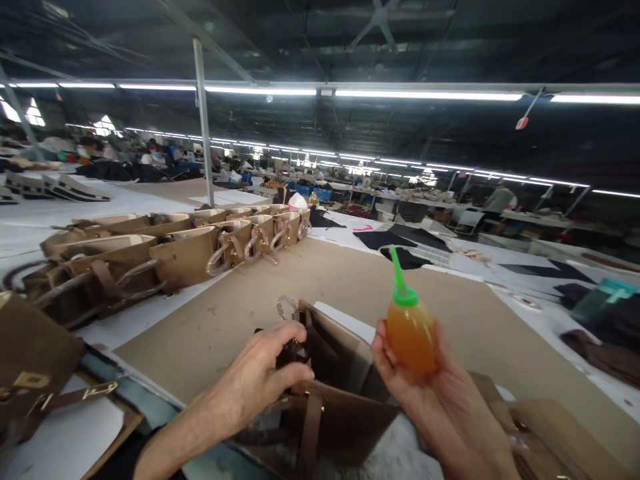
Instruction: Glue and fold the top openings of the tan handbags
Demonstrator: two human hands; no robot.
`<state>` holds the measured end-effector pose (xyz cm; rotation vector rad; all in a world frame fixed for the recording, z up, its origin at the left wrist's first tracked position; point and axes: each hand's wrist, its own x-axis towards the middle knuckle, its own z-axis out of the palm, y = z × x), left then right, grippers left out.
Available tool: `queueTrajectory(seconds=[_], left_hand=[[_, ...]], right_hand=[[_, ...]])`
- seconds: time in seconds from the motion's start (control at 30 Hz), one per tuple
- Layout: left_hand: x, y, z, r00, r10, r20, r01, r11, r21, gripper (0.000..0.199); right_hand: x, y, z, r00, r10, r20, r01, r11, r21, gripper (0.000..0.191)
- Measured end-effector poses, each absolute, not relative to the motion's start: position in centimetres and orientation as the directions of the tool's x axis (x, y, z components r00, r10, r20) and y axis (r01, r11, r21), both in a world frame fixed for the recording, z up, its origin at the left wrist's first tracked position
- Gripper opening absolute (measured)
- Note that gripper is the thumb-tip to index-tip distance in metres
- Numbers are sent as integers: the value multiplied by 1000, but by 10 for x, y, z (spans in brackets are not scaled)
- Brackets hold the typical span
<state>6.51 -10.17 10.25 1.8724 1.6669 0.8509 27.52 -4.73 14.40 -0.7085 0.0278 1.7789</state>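
A dark brown handbag sits open-topped at the table's near edge, right below me. My left hand grips its side near the top rim, thumb on one side and fingers on the other; what exactly lies between them is partly hidden. Upright in my right hand is a squeeze bottle of amber liquid with a green cap and a thin green nozzle. The bottle is held just right of the bag's opening. A clear-wrapped handle stands up behind the bag.
Rows of brown handbags stand along the left of the table. Another bag is at the near left, and tan bag pieces lie at the near right. Black cut pieces lie farther back. A metal post rises at the back left.
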Motion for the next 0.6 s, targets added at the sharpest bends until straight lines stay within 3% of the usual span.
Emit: queueTrajectory(seconds=[0.13, 0.33, 0.4, 0.47, 0.53, 0.6], left_hand=[[57, -81, 108, -104, 993, 58, 812, 51, 581, 20], [52, -46, 116, -39, 994, -104, 904, 80, 421, 20], [58, -44, 118, -12, 999, 35, 961, 2, 276, 19], [65, -44, 118, 162, 971, 174, 969, -190, 159, 14], [70, -44, 114, 402, 900, 168, 893, -426, 147, 11], [72, -43, 110, 542, 838, 68, 817, -544, 194, 11]], right_hand=[[272, -37, 125, -226, 873, -433, -856, -390, -339, 25], [273, -38, 119, -237, 871, -431, -855, -397, -334, 24], [273, -39, 120, -235, 870, -433, -856, -396, -332, 23], [273, -40, 119, -231, 873, -429, -856, -392, -337, 22], [274, -40, 119, -239, 873, -424, -853, -398, -338, 23], [274, -40, 120, -243, 870, -429, -851, -403, -336, 23]])
